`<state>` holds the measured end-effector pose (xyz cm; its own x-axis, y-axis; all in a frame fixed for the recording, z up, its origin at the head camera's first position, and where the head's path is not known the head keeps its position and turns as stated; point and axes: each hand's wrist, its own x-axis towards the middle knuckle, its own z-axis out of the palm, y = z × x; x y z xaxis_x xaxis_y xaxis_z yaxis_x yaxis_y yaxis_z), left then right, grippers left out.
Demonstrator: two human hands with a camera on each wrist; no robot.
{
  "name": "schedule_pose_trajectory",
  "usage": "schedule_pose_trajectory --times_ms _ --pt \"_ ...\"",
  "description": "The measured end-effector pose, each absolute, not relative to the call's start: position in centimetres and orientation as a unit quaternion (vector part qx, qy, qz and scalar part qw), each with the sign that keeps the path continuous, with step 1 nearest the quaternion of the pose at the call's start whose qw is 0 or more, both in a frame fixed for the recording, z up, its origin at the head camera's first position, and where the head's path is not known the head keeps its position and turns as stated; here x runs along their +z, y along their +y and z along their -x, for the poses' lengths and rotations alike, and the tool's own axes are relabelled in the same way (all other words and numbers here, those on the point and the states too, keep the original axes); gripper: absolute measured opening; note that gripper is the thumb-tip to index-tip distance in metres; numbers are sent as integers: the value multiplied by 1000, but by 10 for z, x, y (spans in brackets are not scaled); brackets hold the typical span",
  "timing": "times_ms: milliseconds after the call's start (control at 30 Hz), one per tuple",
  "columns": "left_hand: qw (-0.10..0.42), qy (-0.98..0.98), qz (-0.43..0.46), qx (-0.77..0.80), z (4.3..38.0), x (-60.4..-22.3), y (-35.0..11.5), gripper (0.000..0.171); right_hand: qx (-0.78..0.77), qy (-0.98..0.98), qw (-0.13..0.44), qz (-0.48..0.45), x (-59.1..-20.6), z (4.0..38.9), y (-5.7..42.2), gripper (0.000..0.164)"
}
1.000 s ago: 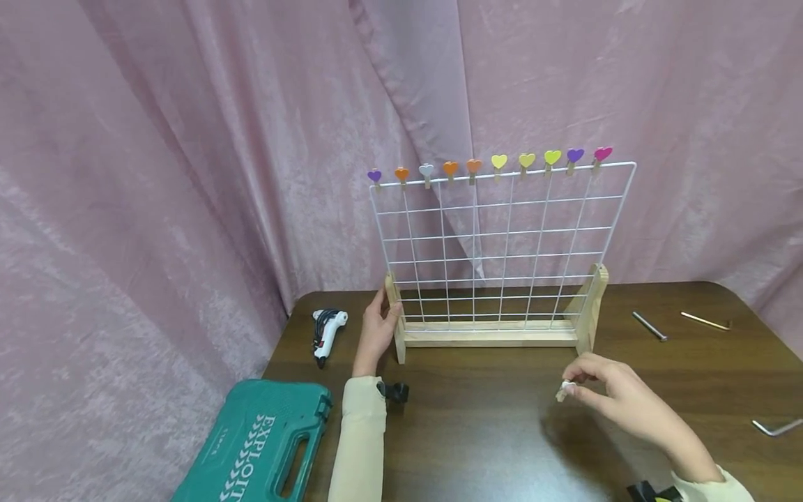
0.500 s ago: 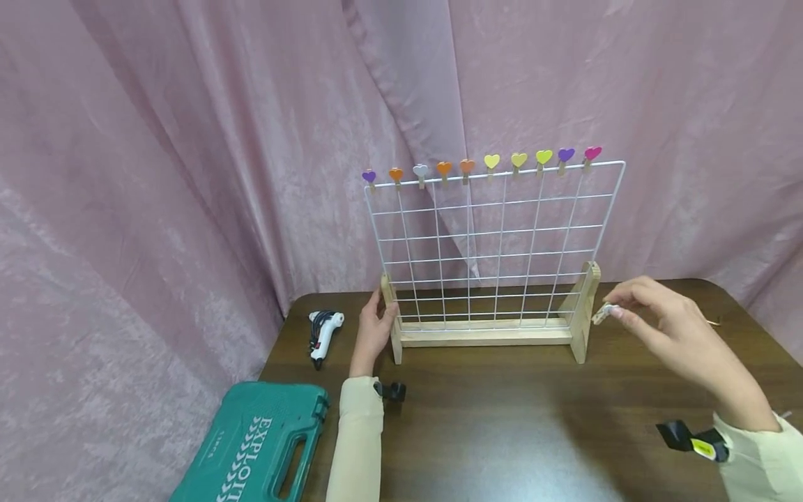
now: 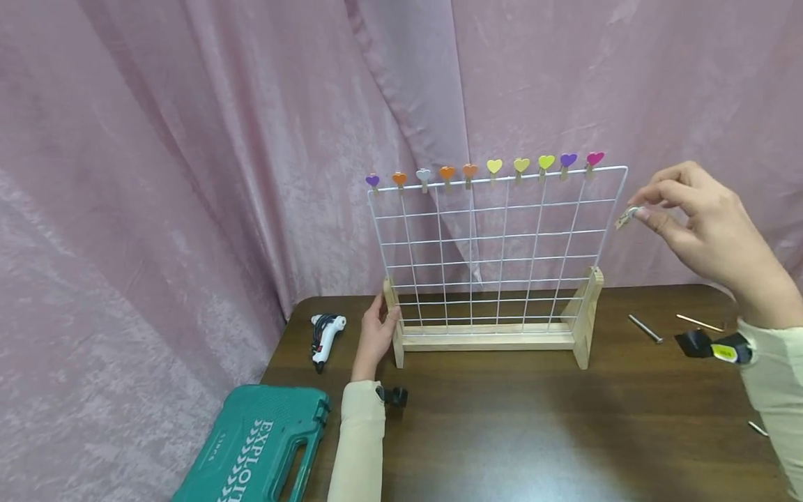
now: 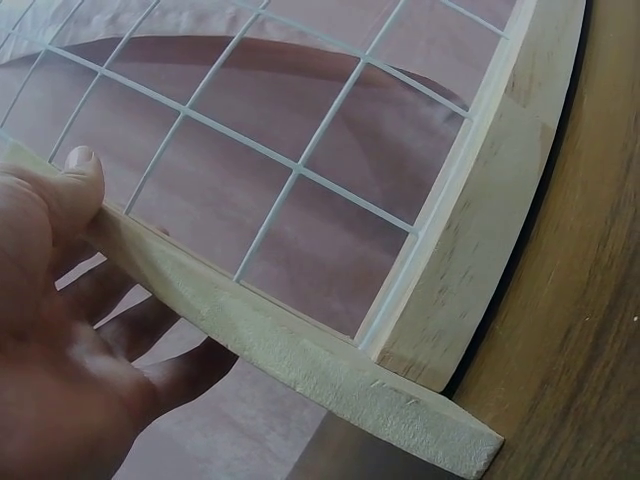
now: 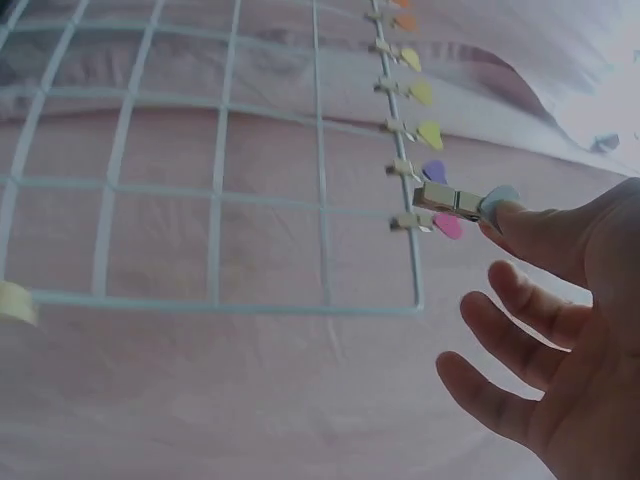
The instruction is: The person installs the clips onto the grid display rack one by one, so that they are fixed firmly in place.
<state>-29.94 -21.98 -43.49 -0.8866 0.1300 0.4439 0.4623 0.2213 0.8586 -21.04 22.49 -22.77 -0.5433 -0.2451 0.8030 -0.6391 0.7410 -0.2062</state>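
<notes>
A white wire grid [image 3: 504,237] stands upright in a wooden stand [image 3: 489,343]. Along its top wire sit several small wooden clothespins with coloured hearts, the pink-heart clothespin [image 3: 594,160] being furthest right. My left hand [image 3: 373,340] holds the stand's left wooden side piece [image 4: 300,355], thumb on one face and fingers behind it. My right hand [image 3: 715,233] is raised to the right of the grid. Between thumb and forefinger it pinches a clothespin [image 5: 452,200] with a pale whitish heart, apart from the grid in the head view.
On the brown table [image 3: 489,425], a white glue gun [image 3: 326,339] with a dark coiled cord lies left of the stand. A green case [image 3: 257,439] sits at the front left. Right of the stand are a metal bolt [image 3: 645,329] and a thin gold-coloured rod [image 3: 699,323]. Pink curtains hang behind.
My right hand has risen from low over the table, right and up to near the grid's upper right corner, carrying the pale-heart clothespin. My left hand stays on the stand.
</notes>
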Motion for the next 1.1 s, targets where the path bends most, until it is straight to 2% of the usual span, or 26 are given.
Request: schedule_pose_trajectory --times_ms 167,500,833,1100 --pt "135 -773 190 -590 291 -424 -217 45 223 -847 410 -256 -199 227 230 13" --pt "138 -774 191 -588 292 -423 -216 45 204 -868 385 -237 -161 256 228 5" --pt "138 -775 194 -586 291 -426 -216 44 175 -909 308 -217 -164 271 229 8" --pt "148 -783 191 -573 289 -424 -218 43 181 -910 297 -223 -168 276 228 10"
